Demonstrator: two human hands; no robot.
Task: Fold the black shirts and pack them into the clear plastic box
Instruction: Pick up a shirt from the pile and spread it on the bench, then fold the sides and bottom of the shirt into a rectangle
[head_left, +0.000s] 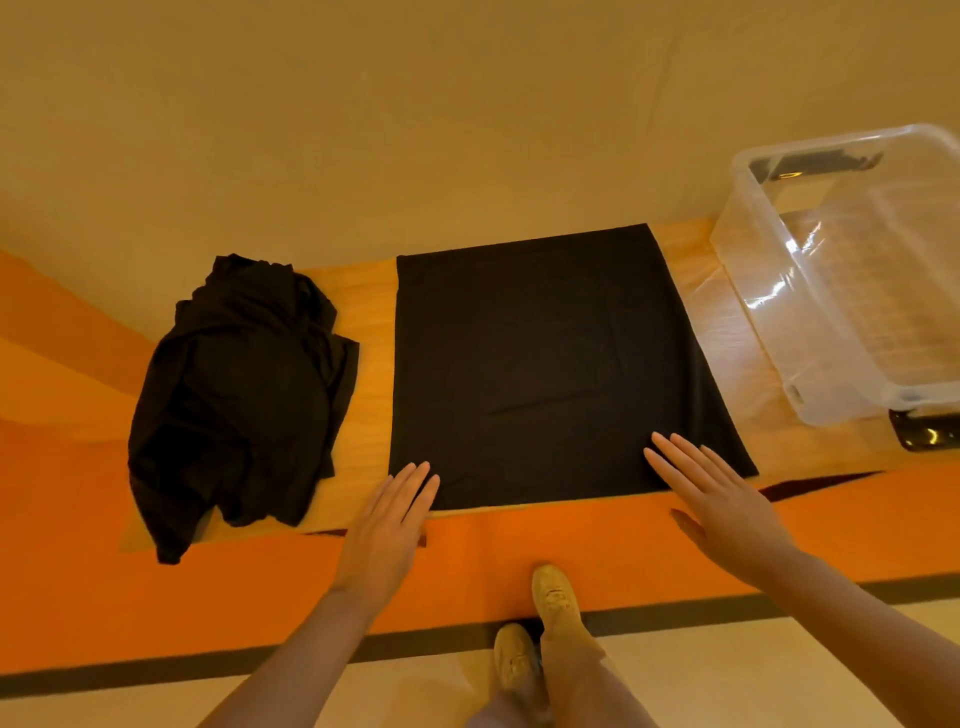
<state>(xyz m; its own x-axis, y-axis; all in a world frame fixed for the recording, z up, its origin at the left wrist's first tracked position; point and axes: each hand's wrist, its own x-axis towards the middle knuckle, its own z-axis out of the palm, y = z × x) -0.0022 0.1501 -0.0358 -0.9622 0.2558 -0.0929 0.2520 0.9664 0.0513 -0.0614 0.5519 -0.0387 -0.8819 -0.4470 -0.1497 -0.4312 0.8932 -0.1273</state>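
Currently, per item:
folded shirt: black shirt (545, 364) lies flat as a neat rectangle on the wooden counter (371, 332), centre of frame, near edge along the counter's front lip.
left hand (387, 525): lower centre-left; fingers (415, 480) straight and close together, tips at the shirt's lower-left corner; palm lies over the counter edge. Holds nothing.
right hand (722, 499): lower centre-right; fingers (675, 462) straight, slightly spread, lying flat on the shirt's lower-right corner; thumb off the cloth. Holds nothing.
unfolded pile: crumpled black shirts (239, 395) at left of frame, just beside the folded one, one end drooping over the front lip.
clear plastic box (852, 332): right of frame, on the counter, just beside the folded shirt's right edge; no shirts inside.
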